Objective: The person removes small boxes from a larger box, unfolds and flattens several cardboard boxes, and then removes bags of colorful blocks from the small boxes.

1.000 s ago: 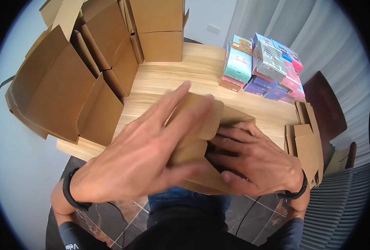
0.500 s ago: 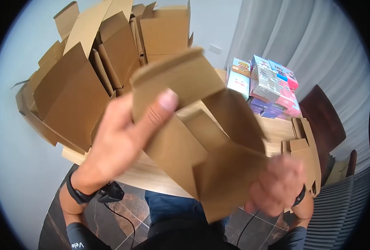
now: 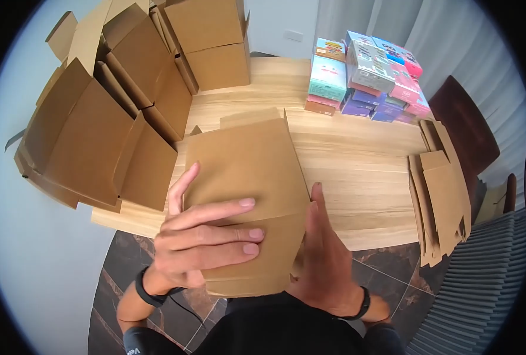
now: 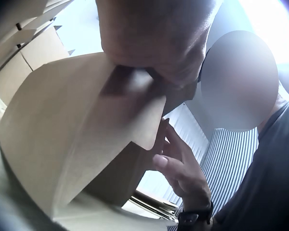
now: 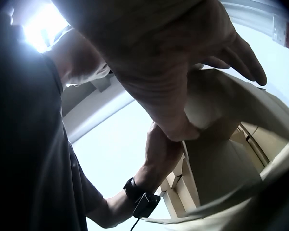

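A brown cardboard box [image 3: 245, 160], partly folded, is held up in front of the body over the table's near edge. My left hand [image 3: 201, 251] holds it from the left, fingers spread across its broad face, its thumb hidden behind. Along the right side, my right hand [image 3: 328, 263] touches the cardboard with fingers pointing straight up. In the left wrist view, the right thumb [image 4: 161, 162] stands apart from its fingers beside a rounded flap [image 4: 151, 132]. The right wrist view looks into the shaded box interior [image 5: 219, 163].
Open cardboard boxes [image 3: 150, 59] stand crowded at the table's left. Colourful printed boxes [image 3: 369, 71] are stacked at the back right. Flattened cardboard pieces [image 3: 443, 189] lie at the table's right edge, near a dark chair [image 3: 467, 124]. The wooden tabletop [image 3: 357, 171] spans between.
The box has turned from showing its open inside to showing a broad outer face. My left fingers have come over that face, and my right hand has moved inward to its right side.
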Available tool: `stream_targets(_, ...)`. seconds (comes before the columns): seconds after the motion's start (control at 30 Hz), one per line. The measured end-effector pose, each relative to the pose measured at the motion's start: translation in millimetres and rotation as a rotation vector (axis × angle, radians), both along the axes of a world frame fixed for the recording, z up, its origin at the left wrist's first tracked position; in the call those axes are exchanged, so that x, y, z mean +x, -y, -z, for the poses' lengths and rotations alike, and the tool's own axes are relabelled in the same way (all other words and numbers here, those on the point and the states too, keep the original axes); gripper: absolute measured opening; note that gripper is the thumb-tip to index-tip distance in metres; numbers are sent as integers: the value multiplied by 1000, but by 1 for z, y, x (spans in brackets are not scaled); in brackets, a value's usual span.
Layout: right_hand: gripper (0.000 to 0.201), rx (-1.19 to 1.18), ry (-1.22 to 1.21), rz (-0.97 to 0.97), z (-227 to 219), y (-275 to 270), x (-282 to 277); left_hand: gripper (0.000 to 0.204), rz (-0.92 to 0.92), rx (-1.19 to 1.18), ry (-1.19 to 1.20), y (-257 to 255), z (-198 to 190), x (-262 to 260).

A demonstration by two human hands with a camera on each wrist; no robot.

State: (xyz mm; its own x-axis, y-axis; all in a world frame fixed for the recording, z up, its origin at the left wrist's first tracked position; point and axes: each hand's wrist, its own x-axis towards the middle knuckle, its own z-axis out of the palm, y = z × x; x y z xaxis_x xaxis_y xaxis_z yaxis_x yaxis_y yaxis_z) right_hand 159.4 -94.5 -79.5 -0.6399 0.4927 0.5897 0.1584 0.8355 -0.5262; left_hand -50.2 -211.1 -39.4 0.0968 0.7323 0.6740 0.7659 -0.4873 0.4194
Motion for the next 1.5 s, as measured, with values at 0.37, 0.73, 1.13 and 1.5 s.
stream_targets(0.37,42,306,0,-82,8,-4,46,54,-490,35,441,30,76,36)
stream_targets(0.73,33,-1334,60,171,60,-16,110,56,-21,-723,-77,-20,48,42)
stream_targets(1.13,59,-95,463,182,50,-54,59,76,-391,-805,-294,-29,89,12)
stream_targets(1.5,58,-3,454,124,73,-60,60,80,-229,-853,-470,-44,97,29)
